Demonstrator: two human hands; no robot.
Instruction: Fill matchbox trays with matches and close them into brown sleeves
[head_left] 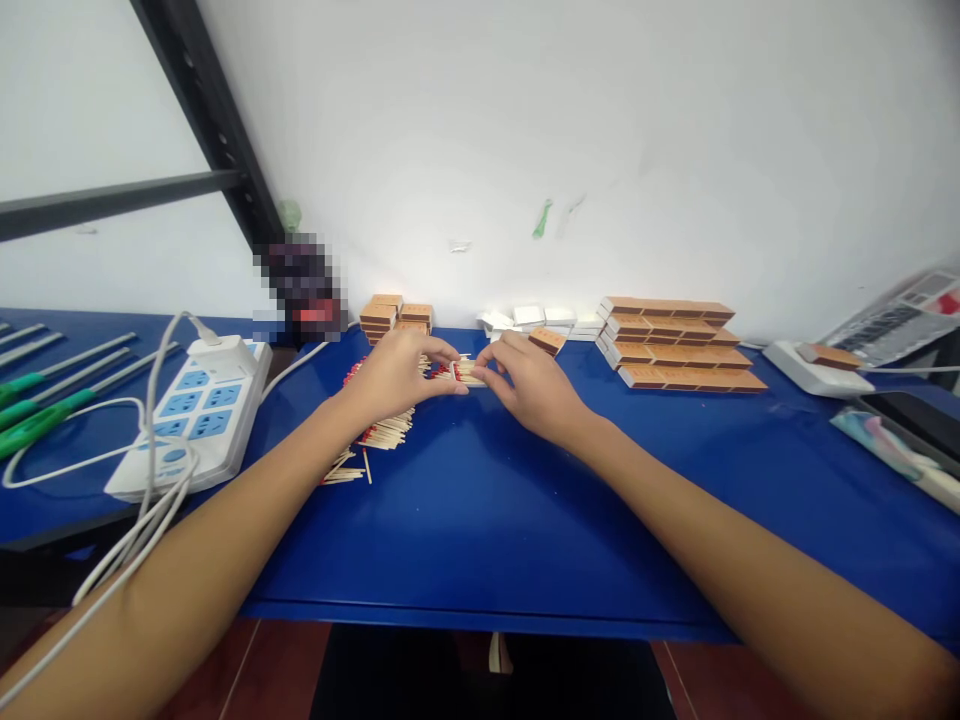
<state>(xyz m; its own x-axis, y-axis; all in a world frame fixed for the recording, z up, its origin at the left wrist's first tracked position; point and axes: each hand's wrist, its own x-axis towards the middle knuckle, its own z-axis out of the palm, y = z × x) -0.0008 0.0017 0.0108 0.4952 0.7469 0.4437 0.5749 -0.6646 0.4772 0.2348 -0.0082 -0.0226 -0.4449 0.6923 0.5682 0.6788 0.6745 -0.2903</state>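
Observation:
At the middle of the blue table, a small bunch of matches [466, 370] lies between my two hands, with a pale tray edge partly showing beneath it. My left hand [401, 372] curves its thumb and fingers around red-headed matches at the left end. From the other side, my right hand [529, 385] pinches the right end of the tray and matches; its fingertips hide the exact grip. A loose heap of matches [388, 430] spreads under and beside my left hand. Just behind my right hand lies a brown matchbox [547, 341].
Stacked matchboxes [675, 355] stand at the right rear, and a smaller stack [390, 315] at the left rear. White trays [529, 316] sit between them. A power strip [199, 415] with cables is left, near green-handled tools [45, 410]. A phone [915, 425] lies far right.

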